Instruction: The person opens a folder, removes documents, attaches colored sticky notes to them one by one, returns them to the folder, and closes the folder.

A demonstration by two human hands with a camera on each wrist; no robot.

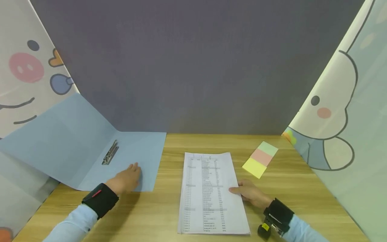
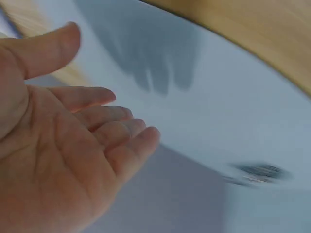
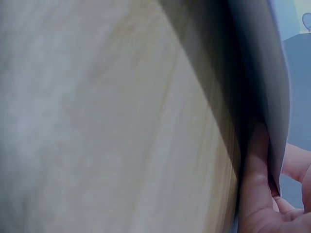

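Note:
An open blue folder (image 1: pixel 90 158) lies at the left of the wooden desk (image 1: pixel 169 208), with a metal clip (image 1: pixel 110 153) near its fold. My left hand (image 1: pixel 127 178) is over the folder's lower right part, palm down and fingers (image 2: pixel 112 131) relaxed. It holds nothing and casts a shadow on the folder (image 2: pixel 209 111). A stack of printed sheets (image 1: pixel 208 191) lies in the middle. My right hand (image 1: pixel 249 193) pinches its right edge, thumb on top. Fingers (image 3: pixel 255 184) sit under the lifted paper edge (image 3: pixel 267 82).
A strip of yellow, pink and green sticky notes (image 1: pixel 260 158) lies right of the sheets. A grey partition (image 1: pixel 193 67) stands behind the desk. Cartoon-printed panels (image 1: pixel 347 117) close in both sides. The folder's left cover leans up against the left panel.

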